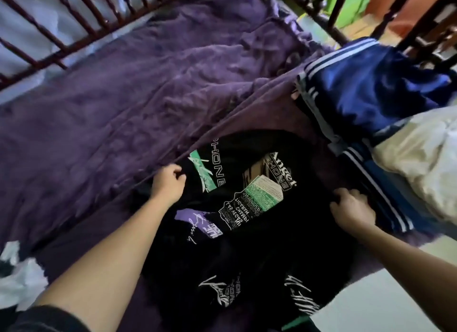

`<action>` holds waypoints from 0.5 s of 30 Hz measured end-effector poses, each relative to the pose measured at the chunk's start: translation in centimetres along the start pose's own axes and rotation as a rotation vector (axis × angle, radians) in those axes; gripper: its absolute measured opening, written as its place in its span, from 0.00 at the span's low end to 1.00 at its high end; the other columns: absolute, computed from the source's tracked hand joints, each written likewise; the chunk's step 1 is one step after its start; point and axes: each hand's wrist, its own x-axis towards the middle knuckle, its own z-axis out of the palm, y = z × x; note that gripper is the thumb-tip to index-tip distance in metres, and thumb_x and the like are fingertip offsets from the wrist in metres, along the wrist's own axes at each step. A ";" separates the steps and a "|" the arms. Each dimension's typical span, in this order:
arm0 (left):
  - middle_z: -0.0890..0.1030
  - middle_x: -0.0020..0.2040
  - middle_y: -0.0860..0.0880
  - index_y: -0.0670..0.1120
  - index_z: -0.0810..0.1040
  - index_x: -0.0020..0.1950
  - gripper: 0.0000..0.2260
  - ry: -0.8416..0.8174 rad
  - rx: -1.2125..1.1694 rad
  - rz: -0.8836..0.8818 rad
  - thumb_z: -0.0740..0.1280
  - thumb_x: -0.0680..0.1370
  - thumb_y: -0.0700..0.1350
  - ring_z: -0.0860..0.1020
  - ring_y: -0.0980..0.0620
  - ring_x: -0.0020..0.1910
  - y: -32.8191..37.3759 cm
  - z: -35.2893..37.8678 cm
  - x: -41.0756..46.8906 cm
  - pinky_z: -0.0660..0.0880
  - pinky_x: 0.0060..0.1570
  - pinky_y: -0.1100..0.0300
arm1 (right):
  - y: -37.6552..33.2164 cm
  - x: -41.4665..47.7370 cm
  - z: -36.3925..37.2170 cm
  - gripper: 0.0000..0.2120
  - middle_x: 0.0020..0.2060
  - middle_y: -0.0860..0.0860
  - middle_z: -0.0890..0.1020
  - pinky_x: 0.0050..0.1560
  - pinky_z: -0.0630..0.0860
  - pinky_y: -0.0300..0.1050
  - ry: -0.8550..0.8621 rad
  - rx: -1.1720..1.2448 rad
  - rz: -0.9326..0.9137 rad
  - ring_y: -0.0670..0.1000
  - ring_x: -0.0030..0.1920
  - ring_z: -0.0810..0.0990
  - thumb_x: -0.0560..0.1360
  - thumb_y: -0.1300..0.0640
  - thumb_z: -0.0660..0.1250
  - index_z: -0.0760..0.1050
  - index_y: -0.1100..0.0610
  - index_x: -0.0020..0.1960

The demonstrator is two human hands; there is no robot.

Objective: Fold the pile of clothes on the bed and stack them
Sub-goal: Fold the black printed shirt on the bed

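We count two hands, left hand [168, 183] and right hand [352, 208], one black printed shirt [247, 208], one purple sheet [123, 96], one cream garment [420, 153] (far right).

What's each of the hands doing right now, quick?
Left hand: fingers curled, pinching the black printed shirt at its left edge.
Right hand: fingers curled, gripping the same shirt's right edge.

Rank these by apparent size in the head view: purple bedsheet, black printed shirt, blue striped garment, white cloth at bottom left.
1. purple bedsheet, clearly largest.
2. black printed shirt, though it lies nearest the camera, which enlarges it.
3. blue striped garment.
4. white cloth, smallest, but the frame edge cuts it off.
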 end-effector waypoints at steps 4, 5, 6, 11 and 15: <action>0.82 0.55 0.43 0.44 0.79 0.58 0.11 -0.064 0.043 -0.245 0.68 0.76 0.43 0.78 0.43 0.56 -8.8 1.1 -2.2 0.71 0.53 0.57 | -9.1 1.7 0.9 0.21 0.63 0.53 0.72 0.53 0.74 0.53 0.023 -0.128 -0.330 0.56 0.64 0.68 0.75 0.52 0.64 0.69 0.50 0.68; 0.81 0.56 0.43 0.45 0.79 0.59 0.11 -0.076 0.051 -0.291 0.68 0.76 0.43 0.78 0.43 0.56 -10.6 1.4 -2.6 0.71 0.53 0.57 | -11.6 2.3 1.3 0.21 0.63 0.53 0.71 0.51 0.75 0.53 0.025 -0.167 -0.410 0.56 0.64 0.68 0.75 0.52 0.64 0.69 0.51 0.68; 0.80 0.58 0.43 0.45 0.78 0.60 0.12 -0.084 0.053 -0.340 0.68 0.77 0.44 0.78 0.43 0.57 -12.3 1.8 -2.7 0.72 0.53 0.57 | -14.1 3.0 1.9 0.21 0.63 0.53 0.71 0.50 0.75 0.53 0.030 -0.210 -0.493 0.56 0.64 0.68 0.74 0.53 0.64 0.69 0.52 0.67; 0.73 0.65 0.41 0.46 0.70 0.68 0.22 -0.037 0.012 -0.490 0.69 0.76 0.47 0.74 0.40 0.60 -18.3 3.7 -1.2 0.73 0.58 0.51 | -25.1 6.7 5.3 0.33 0.73 0.55 0.63 0.54 0.75 0.56 0.125 -0.242 -0.785 0.58 0.70 0.62 0.70 0.54 0.70 0.63 0.50 0.73; 0.71 0.67 0.41 0.50 0.62 0.74 0.34 0.098 -0.074 -0.449 0.74 0.72 0.49 0.70 0.39 0.66 -19.9 4.9 2.4 0.68 0.62 0.50 | -29.4 10.0 6.9 0.30 0.69 0.55 0.68 0.55 0.74 0.56 0.082 -0.378 -0.774 0.60 0.67 0.67 0.71 0.50 0.71 0.66 0.47 0.72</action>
